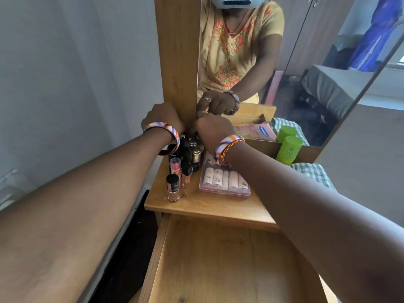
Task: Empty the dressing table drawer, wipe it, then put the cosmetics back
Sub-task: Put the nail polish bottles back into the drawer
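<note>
Above the open drawer (218, 259), both hands (162, 118) (213, 127) reach among bottles (192, 154) on the tabletop (207, 204); neither hand's grip can be made out.

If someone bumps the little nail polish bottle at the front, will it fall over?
Probably yes. The nail polish bottle stands upright, tall for its small base, so a nudge could tip it. It looks like glass, so it may crack. Its round body would likely roll on the dressing table top.
</note>
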Available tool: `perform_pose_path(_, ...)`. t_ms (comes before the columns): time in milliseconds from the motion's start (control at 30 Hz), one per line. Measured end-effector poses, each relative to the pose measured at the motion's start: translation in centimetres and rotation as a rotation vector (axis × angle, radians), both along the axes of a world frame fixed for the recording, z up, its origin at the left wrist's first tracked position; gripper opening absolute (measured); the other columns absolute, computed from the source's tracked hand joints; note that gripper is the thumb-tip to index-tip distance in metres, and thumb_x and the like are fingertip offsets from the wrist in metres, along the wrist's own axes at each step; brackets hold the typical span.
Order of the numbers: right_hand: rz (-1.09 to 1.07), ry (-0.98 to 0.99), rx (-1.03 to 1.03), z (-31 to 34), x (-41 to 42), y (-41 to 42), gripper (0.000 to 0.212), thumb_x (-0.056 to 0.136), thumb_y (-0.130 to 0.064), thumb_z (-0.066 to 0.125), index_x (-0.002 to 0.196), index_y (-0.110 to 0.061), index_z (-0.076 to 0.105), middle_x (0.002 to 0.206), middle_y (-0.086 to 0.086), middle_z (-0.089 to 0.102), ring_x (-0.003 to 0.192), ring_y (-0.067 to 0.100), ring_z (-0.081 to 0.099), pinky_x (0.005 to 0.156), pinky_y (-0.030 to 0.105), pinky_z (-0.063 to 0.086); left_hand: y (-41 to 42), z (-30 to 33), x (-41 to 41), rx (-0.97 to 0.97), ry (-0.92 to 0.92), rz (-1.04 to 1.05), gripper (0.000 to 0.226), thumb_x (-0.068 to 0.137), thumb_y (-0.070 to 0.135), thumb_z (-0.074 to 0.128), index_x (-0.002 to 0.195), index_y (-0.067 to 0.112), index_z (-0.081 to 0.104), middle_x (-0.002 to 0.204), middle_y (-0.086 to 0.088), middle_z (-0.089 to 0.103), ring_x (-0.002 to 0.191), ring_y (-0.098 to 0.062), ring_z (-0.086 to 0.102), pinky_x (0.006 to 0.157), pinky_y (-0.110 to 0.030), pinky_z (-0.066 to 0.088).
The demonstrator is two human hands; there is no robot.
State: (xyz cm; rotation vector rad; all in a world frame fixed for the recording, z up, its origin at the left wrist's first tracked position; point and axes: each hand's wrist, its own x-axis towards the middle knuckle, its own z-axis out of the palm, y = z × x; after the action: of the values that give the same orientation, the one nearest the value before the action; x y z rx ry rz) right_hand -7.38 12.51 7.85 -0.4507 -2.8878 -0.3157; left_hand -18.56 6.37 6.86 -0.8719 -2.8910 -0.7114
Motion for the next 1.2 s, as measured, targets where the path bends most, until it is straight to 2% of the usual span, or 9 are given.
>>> perform_pose_path(167, -0.009, -0.023, -0.021, 0.5, 0.4, -0.1, 0.027, 0.093, 0.001, 0.044, 0.116, 0.003, 0.059, 0.116, 0.020, 0.058, 0.106, 0.037, 0.060, 0.079, 0.039, 0.048, -0.2, 0.2, 0.4, -0.001, 0.026, -0.003, 0.026, 0.087, 0.024, 0.061, 0.098, 0.001, 0.066, 0.101, -0.018, 0.067, 0.091, -0.033, 0.064, 0.067, -0.031, 0.043)
perform_pose_path(267, -0.026, 0.004, -0.042, 0.9, 0.9, -0.2, 0.027, 0.091, 0.004, 0.047, 0.115, 0.004, 0.059, 0.114, 0.021, 0.060, 0.104, 0.037, 0.061, 0.079, 0.036, 0.049, -0.7, 0.9, 0.7, 0.024, 0.052, 0.005, 0.023, 0.088, 0.023, 0.060, 0.092, 0.001, 0.067, 0.095, -0.017, 0.068, 0.080, -0.030, 0.062, 0.063, -0.030, 0.042)
perform_pose_path(367, -0.024, 0.052, -0.053, 1.7, 1.3, -0.2, 0.027, 0.090, 0.003, 0.048, 0.114, 0.002, 0.060, 0.114, 0.020, 0.060, 0.104, 0.036, 0.061, 0.080, 0.036, 0.049, -1.3, 2.0, 1.2, 0.056, 0.079, 0.005, 0.024, 0.088, 0.023, 0.061, 0.090, 0.000, 0.067, 0.093, -0.017, 0.067, 0.078, -0.029, 0.060, 0.064, -0.030, 0.041)
perform_pose_path(800, -0.046, 0.196, -0.056, 7.2, 5.1, -1.8, 0.030, 0.086, -0.002, 0.055, 0.113, -0.009, 0.067, 0.115, 0.013, 0.063, 0.102, 0.032, 0.063, 0.080, 0.033, 0.052, -5.4, 8.9, 6.1, 0.270, 0.240, -0.026, 0.034, 0.087, 0.035, 0.062, 0.095, 0.004, 0.072, 0.096, -0.014, 0.071, 0.088, -0.030, 0.066, 0.069, -0.030, 0.044)
perform_pose_path(900, -0.054, 0.234, -0.165, 8.4, 6.8, -2.6, 0.027, 0.084, -0.004, 0.057, 0.108, -0.008, 0.069, 0.112, 0.013, 0.067, 0.102, 0.030, 0.064, 0.084, 0.033, 0.054, -6.8, 10.0, 7.9, 0.307, 0.243, -0.065, 0.033, 0.085, 0.034, 0.063, 0.087, 0.003, 0.073, 0.085, -0.013, 0.070, 0.078, -0.027, 0.064, 0.068, -0.028, 0.044)
perform_pose_path(933, -0.053, 0.233, -0.203, 8.7, 7.4, -2.8, 0.025, 0.083, -0.004, 0.059, 0.106, -0.007, 0.070, 0.111, 0.011, 0.068, 0.100, 0.027, 0.064, 0.084, 0.029, 0.054, -7.4, 10.1, 8.4, 0.311, 0.229, -0.080, 0.032, 0.085, 0.034, 0.064, 0.083, 0.003, 0.073, 0.078, -0.012, 0.067, 0.076, -0.026, 0.063, 0.068, -0.027, 0.045)
perform_pose_path(1000, -0.051, 0.170, -0.292, 9.0, 8.7, -3.5, 0.024, 0.080, -0.004, 0.064, 0.102, -0.005, 0.072, 0.107, 0.008, 0.070, 0.085, 0.016, 0.064, 0.069, 0.012, 0.047, -8.5, 10.0, 9.4, 0.310, 0.180, -0.108, 0.030, 0.082, 0.034, 0.066, 0.076, 0.004, 0.072, 0.069, -0.007, 0.061, 0.075, -0.026, 0.065, 0.071, -0.029, 0.049)
perform_pose_path(1067, -0.029, 0.067, -0.401, 8.9, 10.2, -4.4, 0.026, 0.074, -0.001, 0.070, 0.100, -0.002, 0.073, 0.098, 0.007, 0.072, 0.057, -0.001, 0.055, 0.046, -0.002, 0.036, -9.8, 9.3, 10.5, 0.284, 0.113, -0.142, 0.029, 0.080, 0.033, 0.069, 0.073, 0.005, 0.072, 0.067, -0.006, 0.062, 0.073, -0.026, 0.066, 0.073, -0.030, 0.052)
perform_pose_path(1200, -0.028, -0.171, -0.536, 6.5, 12.6, -6.0, 0.028, 0.072, -0.003, 0.075, 0.100, -0.003, 0.073, 0.065, -0.008, 0.056, 0.035, -0.016, 0.046, 0.036, 0.000, 0.032, -12.1, 6.1, 12.9, 0.186, -0.023, -0.197, 0.031, 0.078, 0.032, 0.072, 0.060, 0.008, 0.069, 0.063, -0.009, 0.065, 0.065, -0.022, 0.063, 0.065, -0.025, 0.046)
